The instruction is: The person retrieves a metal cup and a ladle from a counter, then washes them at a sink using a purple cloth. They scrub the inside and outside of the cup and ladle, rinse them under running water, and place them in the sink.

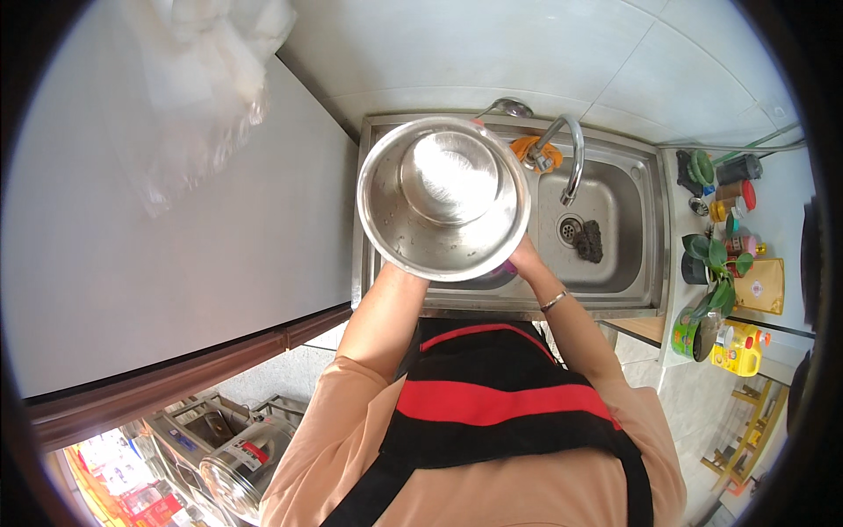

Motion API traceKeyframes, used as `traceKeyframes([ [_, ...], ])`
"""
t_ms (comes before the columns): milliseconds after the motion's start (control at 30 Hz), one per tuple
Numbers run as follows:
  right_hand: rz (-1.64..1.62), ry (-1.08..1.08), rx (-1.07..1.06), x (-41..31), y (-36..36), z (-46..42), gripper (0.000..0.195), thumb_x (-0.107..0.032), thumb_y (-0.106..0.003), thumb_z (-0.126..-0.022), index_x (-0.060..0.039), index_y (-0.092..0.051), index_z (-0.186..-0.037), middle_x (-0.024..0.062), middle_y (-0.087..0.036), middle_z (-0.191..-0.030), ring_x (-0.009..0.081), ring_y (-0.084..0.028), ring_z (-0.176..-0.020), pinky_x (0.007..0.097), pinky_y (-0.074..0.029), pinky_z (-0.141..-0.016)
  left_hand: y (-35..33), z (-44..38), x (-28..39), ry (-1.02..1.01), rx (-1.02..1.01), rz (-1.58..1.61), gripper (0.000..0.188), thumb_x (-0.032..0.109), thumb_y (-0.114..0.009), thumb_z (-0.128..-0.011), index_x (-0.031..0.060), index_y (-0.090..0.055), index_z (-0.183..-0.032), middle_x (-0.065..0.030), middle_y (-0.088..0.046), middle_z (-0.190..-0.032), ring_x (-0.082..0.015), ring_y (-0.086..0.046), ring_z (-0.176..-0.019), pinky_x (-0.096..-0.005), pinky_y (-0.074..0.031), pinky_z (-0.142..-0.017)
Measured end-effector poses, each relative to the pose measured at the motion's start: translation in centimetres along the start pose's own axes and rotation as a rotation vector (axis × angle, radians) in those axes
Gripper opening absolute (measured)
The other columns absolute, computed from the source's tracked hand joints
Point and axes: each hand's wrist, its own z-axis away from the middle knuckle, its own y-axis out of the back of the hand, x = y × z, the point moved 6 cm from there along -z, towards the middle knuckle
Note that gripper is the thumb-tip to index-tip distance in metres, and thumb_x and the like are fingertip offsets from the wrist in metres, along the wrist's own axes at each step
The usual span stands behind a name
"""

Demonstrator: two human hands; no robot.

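Observation:
A round stainless steel pot [454,247] is held up over the left part of the sink, its open mouth tilted towards me. Bright light reflects off its bottom, and small specks cling to the inner wall. My right hand [521,255] grips the pot's lower right side, its fingers mostly hidden behind the metal. A bit of something purple [508,267] shows beside that hand. From the lower left my left hand [409,275] reaches behind the pot and supports it; only the wrist end shows. Below the pot, part of the left basin [477,283] can be seen.
Right of the pot, a curved faucet [577,158] overhangs the right basin [619,277], where a dark scouring pad [588,242] lies by the drain. An orange cloth [527,150] wraps the faucet base. A ladle [514,107] rests behind. Jars and a plant [718,253] line the right ledge.

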Motion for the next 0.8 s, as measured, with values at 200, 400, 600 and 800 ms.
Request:
traceKeyframes([
  [200,-0.726,-0.105,-0.450,-7.2,-1.3,5.4,0.038,-0.024,-0.058,-0.090,0.0009,-0.053,-0.118,0.0140,-0.063,-0.102,0.0203,-0.065,-0.079,0.0294,-0.052,-0.069,2.9,0.7,-0.2,-0.029,0.217,-0.028,0.061,0.043,-0.063,-0.083,0.0073,-0.050,-0.130,-0.0162,-0.050,-0.131,-0.0421,-0.054,-0.109,-0.0550,-0.055,-0.080],
  [400,-0.251,0.080,-0.366,-7.3,0.9,6.1,0.031,-0.020,-0.051,-0.092,0.0059,-0.064,-0.103,0.0074,-0.066,-0.098,0.0121,-0.061,-0.087,0.0247,-0.048,-0.079,1.2,-1.2,-0.9,-0.076,-0.039,-0.005,0.057,0.044,-0.065,-0.081,0.0092,-0.055,-0.125,-0.0155,-0.053,-0.127,-0.0410,-0.057,-0.106,-0.0539,-0.056,-0.075],
  [600,-0.314,0.191,-0.302,-7.7,3.9,7.1,0.023,-0.014,-0.055,-0.089,0.0041,-0.066,-0.096,0.0026,-0.065,-0.088,0.0076,-0.056,-0.080,0.0224,-0.044,-0.072,3.5,-1.1,-1.4,-0.012,0.206,0.034,0.055,0.044,-0.063,-0.082,0.0084,-0.055,-0.124,-0.0123,-0.059,-0.121,-0.0366,-0.059,-0.099,-0.0510,-0.057,-0.070],
  [800,-0.078,0.336,-0.091,-10.8,7.8,8.4,0.020,-0.016,-0.056,-0.089,0.0011,-0.067,-0.086,-0.0002,-0.063,-0.081,0.0066,-0.056,-0.073,0.0198,-0.043,-0.067,2.8,-1.1,-1.3,0.086,0.001,0.129,0.056,0.041,-0.062,-0.085,0.0057,-0.052,-0.127,-0.0264,-0.055,-0.121,-0.0437,-0.057,-0.105,-0.0550,-0.056,-0.080],
])
